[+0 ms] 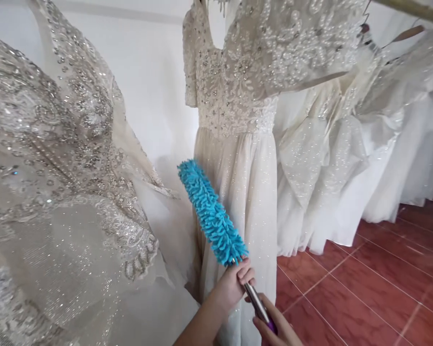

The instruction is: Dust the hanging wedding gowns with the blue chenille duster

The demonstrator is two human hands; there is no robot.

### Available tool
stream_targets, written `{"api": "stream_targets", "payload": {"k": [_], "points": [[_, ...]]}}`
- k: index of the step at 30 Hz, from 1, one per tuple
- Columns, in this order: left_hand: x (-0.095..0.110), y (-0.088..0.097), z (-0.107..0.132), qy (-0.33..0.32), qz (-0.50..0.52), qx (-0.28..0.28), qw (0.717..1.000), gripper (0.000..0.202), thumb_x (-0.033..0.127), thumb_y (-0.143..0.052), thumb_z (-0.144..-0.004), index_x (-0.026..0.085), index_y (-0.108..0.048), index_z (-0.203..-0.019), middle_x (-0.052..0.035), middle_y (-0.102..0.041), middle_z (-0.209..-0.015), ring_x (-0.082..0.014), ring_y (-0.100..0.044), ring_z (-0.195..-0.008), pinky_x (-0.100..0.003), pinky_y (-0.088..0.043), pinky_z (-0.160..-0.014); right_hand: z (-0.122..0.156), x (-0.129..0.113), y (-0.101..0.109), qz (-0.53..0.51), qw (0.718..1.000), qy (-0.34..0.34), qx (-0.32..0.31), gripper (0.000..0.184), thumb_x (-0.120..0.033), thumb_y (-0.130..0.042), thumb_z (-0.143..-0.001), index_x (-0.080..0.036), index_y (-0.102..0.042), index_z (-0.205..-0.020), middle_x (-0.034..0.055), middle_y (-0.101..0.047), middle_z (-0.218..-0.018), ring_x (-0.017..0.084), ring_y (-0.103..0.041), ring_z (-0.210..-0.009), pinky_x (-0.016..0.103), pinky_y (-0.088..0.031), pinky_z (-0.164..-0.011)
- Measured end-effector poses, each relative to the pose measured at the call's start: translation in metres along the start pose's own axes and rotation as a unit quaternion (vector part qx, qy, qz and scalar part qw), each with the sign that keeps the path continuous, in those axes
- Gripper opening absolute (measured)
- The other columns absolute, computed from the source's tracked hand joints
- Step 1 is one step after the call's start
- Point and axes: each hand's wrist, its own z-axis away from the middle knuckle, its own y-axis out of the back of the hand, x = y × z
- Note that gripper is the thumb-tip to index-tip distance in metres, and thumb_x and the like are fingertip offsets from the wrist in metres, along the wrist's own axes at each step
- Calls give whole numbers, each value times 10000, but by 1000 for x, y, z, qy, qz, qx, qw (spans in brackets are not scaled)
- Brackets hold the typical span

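A duster [212,214] with a fluffy blue head slants up and left in front of a beaded wedding dress [234,163]. My left hand [236,278] is wrapped round its metal rod just below the blue head. Lower down, my right hand [274,322] grips the duster near the purple part of its handle. The blue head overlaps the pale skirt of the dress; whether it touches the cloth I cannot tell.
On the left, close by, a sequinned wedding gown [68,144] fills much of the view. More white gowns [321,158] hang in a row to the right, below a rod [414,9]. A white wall [147,72] stands behind, and red tiles [346,293] cover the floor.
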Motion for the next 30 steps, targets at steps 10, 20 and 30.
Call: {"api": "stream_targets", "payload": {"k": [10, 20, 30], "points": [[61, -119, -39, -33, -142, -133, 980, 176, 194, -626, -690, 193, -460, -632, 105, -278, -421, -59, -256, -405, -223, -354, -526, -33, -97, 54, -79, 994, 20, -65, 477, -455, -491, -880, -219, -377, -1278, -117, -383, -562, 18, -283, -288, 181, -256, -340], [24, -48, -61, -11, -101, -25, 995, 192, 180, -646, -613, 199, -477, -701, 122, -267, -423, -65, -250, -391, -230, -405, -511, -34, -41, 53, -38, 995, -45, -79, 567, -528, -443, -871, -179, -374, -1312, -135, -356, -450, 59, -281, -277, 173, -226, -310], [-27, 53, -30, 70, -7, 114, 991, 184, 126, -619, -609, 197, -468, -684, 124, -197, -448, -54, -225, -383, -251, -400, -547, -10, 49, 12, -46, 995, -84, -40, 535, -629, -576, -720, -200, -666, -1027, 19, -664, -734, 194, -600, -677, 288, -512, -674]]}}
